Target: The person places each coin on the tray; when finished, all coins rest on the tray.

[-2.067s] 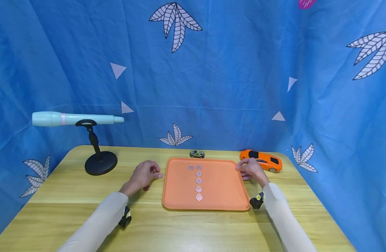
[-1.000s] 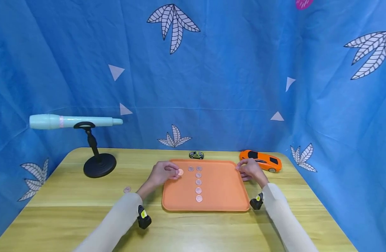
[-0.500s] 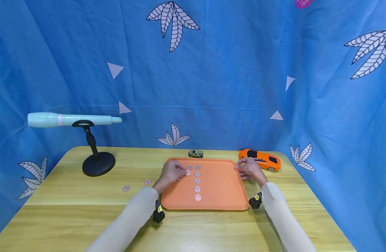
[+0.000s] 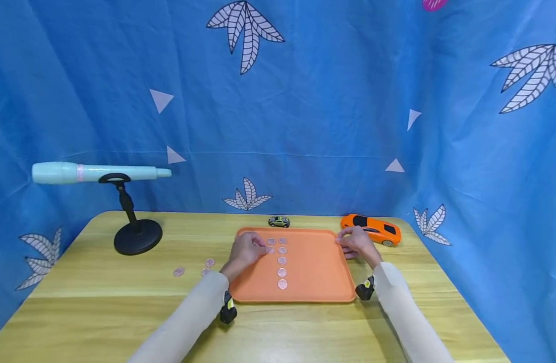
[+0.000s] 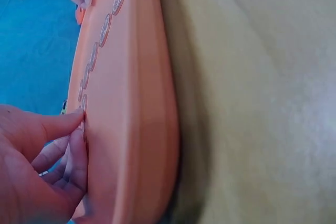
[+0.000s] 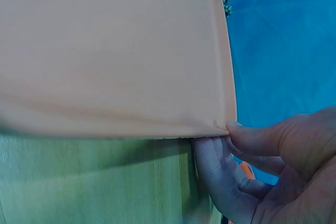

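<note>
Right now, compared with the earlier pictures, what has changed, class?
The left grip moved right, from beside the tray to over it, bringing a seventh coin. Loose coins on the table came into view. The right grip still holds the tray's far right corner; the orange car and small car stayed put.

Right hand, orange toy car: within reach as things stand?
Likely yes: the right hand is close by the orange toy car, with nothing visible between. It pinches the rim of the orange tray, so it would probably need to let go first.
</note>
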`<state>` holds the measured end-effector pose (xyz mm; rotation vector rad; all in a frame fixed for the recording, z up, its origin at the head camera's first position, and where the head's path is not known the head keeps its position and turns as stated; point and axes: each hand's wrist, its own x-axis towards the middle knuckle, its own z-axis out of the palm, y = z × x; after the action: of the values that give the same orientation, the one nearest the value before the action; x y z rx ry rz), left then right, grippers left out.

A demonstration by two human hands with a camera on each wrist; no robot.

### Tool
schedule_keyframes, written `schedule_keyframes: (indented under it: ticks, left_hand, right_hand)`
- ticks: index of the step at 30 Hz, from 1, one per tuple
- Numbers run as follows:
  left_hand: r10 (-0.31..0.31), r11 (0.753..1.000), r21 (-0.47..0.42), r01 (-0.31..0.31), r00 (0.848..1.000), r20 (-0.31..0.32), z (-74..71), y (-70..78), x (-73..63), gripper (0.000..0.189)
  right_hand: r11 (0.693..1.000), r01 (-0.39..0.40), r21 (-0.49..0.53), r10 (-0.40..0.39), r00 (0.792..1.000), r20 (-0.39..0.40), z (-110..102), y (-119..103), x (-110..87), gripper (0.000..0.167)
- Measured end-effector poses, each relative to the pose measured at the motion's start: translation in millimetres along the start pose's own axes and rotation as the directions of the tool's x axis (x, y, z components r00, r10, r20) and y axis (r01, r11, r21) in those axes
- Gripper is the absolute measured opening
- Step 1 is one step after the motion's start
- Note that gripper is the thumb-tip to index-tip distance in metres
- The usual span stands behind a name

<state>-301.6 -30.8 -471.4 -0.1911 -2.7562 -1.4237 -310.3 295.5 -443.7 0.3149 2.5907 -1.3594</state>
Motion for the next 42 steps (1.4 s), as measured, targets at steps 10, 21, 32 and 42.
schedule_keyframes:
  ticks: [10, 21, 32, 42]
  left_hand:
    - [-0.019, 0.974, -0.226, 0.034, 0.998, 0.066, -17.1, -2.2, -4.5, 0.009]
    - [0.166, 0.969, -0.193, -0.156, 0.985, 0.037, -60.2, -2.1, -20.2, 0.013]
    - [0.203, 0.976, -0.107, -0.192, 0.973, 0.109, -123.5, -58.7, -22.5, 0.028]
    - [0.277, 0.959, -0.056, -0.278, 0.878, 0.390, -144.3, -91.0, -23.8, 0.030]
  right_hand:
    - [0.998, -0.037, -0.059, 0.041, 0.997, 0.060, -4, -7, -4.4, 0.021]
    - [0.998, -0.042, -0.042, 0.045, 0.994, 0.097, -10, -8, -7.7, 0.028]
    - [0.998, -0.050, -0.029, 0.053, 0.994, 0.095, -6, -4, -5.2, 0.026]
    - [0.998, -0.040, -0.046, 0.044, 0.995, 0.093, -7, -2, -4.3, 0.026]
